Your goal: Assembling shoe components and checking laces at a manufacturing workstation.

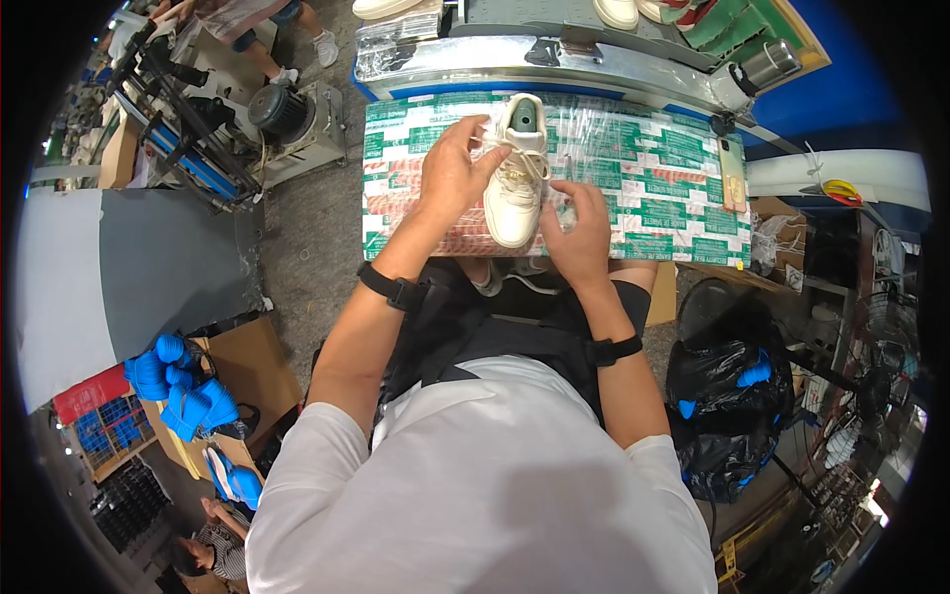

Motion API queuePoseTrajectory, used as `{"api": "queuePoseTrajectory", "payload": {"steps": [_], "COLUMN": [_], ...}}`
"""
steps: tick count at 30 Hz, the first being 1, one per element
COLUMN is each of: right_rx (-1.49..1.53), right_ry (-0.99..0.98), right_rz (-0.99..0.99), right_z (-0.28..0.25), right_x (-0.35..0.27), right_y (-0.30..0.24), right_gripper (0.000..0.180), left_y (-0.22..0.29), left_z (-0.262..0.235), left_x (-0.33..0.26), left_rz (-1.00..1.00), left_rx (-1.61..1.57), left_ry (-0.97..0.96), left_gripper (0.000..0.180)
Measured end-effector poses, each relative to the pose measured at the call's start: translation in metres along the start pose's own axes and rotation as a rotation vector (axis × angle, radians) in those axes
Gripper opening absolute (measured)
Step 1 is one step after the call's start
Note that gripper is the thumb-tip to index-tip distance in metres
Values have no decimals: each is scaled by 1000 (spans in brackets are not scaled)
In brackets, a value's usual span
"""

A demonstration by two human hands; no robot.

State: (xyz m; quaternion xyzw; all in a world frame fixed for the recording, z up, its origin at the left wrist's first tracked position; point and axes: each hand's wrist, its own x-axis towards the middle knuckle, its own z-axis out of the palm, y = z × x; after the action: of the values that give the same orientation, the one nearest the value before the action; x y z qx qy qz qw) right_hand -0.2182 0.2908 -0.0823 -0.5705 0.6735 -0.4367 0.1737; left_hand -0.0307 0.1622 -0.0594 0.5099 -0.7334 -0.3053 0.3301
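A cream lace-up sneaker [512,213] lies on the work table with its toe pointing toward me and its green insole showing at the far end. From the left, my left hand [455,170] reaches over the shoe's upper, its thumb and fingers closed on the pale shoelace [517,158] near the tongue. A loop of lace stands out on the right side of the shoe. My right hand [582,233] is just right of the sneaker, with thumb and index finger apart and nothing plain between them.
The table [673,213] is covered in green-and-white printed tape. A phone [731,173] lies at its right edge. Beyond runs a metal-edged conveyor [554,59] with more shoes. A cardboard box [252,381] with blue pieces stands at left, black bags [727,381] at right.
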Motion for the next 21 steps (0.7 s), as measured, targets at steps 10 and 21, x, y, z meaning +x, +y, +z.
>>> {"api": "queuePoseTrajectory", "payload": {"steps": [10,21], "right_rx": [-6,72], "right_ry": [-2,40], "right_rz": [-31,36], "right_z": [2,9], "right_x": [4,12], "right_y": [-19,-18], "right_gripper": [31,45], "left_y": [-11,63], "left_z": [4,-57], "left_x": [8,-21], "left_rz": [-35,-76], "left_rx": [-209,-1078], "left_ry": [-119,-620], "left_gripper": [23,9]}}
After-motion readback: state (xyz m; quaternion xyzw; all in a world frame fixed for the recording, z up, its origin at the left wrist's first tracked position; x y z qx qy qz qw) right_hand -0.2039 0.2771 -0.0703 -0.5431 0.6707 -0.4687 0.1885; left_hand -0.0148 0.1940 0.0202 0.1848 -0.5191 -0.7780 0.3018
